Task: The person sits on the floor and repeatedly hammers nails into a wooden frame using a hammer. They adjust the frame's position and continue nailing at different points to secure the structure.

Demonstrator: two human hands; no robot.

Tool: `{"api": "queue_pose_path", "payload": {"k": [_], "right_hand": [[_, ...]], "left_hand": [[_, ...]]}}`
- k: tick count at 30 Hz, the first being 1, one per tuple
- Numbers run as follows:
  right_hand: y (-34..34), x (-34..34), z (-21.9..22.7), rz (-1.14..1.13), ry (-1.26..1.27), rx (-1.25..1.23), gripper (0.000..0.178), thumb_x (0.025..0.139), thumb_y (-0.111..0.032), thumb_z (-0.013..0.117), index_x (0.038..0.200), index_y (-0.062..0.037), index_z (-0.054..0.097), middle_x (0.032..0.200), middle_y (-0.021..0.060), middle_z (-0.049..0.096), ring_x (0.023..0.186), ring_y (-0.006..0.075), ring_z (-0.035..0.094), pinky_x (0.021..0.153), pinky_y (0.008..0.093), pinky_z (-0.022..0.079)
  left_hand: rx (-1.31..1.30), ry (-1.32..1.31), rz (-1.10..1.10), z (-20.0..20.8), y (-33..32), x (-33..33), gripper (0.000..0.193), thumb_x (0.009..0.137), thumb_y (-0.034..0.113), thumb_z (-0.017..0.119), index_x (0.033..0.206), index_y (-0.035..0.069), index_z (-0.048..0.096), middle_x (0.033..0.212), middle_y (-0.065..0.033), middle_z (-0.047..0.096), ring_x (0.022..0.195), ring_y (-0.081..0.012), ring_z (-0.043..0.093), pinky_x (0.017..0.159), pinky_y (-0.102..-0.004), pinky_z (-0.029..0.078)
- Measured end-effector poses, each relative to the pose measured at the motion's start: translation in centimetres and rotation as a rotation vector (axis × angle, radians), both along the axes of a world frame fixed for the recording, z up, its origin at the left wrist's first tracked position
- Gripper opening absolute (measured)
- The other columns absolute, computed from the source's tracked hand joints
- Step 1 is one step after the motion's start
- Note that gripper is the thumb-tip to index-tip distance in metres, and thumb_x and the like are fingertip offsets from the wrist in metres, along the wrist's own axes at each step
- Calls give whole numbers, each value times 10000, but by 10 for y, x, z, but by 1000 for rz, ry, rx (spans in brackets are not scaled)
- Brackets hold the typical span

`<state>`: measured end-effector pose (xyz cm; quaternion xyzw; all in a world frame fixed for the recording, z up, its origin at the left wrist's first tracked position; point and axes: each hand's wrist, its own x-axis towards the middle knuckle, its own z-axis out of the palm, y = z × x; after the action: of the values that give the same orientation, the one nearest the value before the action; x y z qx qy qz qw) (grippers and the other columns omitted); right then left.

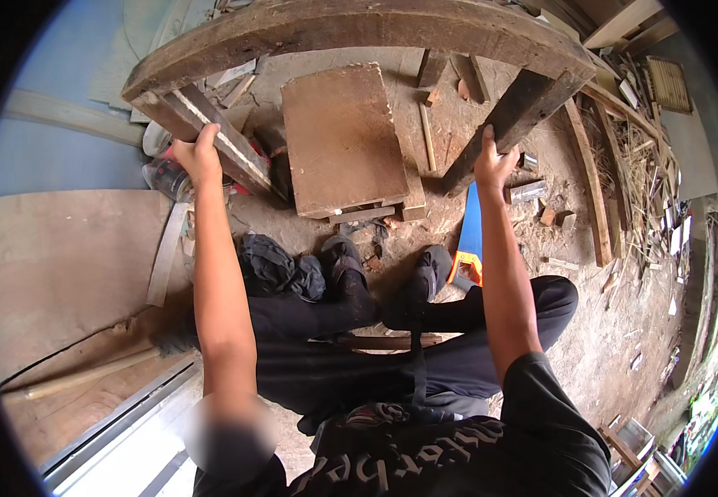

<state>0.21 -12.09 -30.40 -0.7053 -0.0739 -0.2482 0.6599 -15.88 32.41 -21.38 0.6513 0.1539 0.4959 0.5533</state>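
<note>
A dark wooden frame [359, 29] is raised at the far side, with a long beam across its top and a leg at each end. My left hand [200, 157] is closed round the left leg, which has a pale strip along it. My right hand [494, 159] grips the right leg near its lower end. Between the legs, a low stool with a worn brown board top [342, 137] stands on the floor. Just below my right hand lies a handsaw [468, 236] with a blue blade and a yellow-orange handle, partly hidden by my forearm.
A dark power tool [168, 178] with red parts sits beside the left leg. Black cloth [280, 267] lies by my feet. Wood offcuts [548, 217] and long boards [588, 182] litter the floor at right. A large brown panel [73, 265] leans at left.
</note>
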Motion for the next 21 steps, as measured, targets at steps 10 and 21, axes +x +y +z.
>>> {"api": "queue_pose_path", "payload": {"k": [10,21], "right_hand": [[6,16,6,-17,51,-130,425,861,-345,782,1080,-1,663,940,73,691,879,180,628,812,350,500],[-24,-22,0,236,42,6,269,876,-172,781,1036,-17,631,945,47,645,854,143,595,774,318,496]], "left_hand": [[-5,107,-35,-2,13,9,345,719,13,727,1040,-86,647,1025,-93,682,901,-198,629,855,-309,473],[-96,177,-189,-1,-6,-50,469,785,88,833,1188,-28,625,1134,-73,674,1014,-174,626,938,-309,454]]}}
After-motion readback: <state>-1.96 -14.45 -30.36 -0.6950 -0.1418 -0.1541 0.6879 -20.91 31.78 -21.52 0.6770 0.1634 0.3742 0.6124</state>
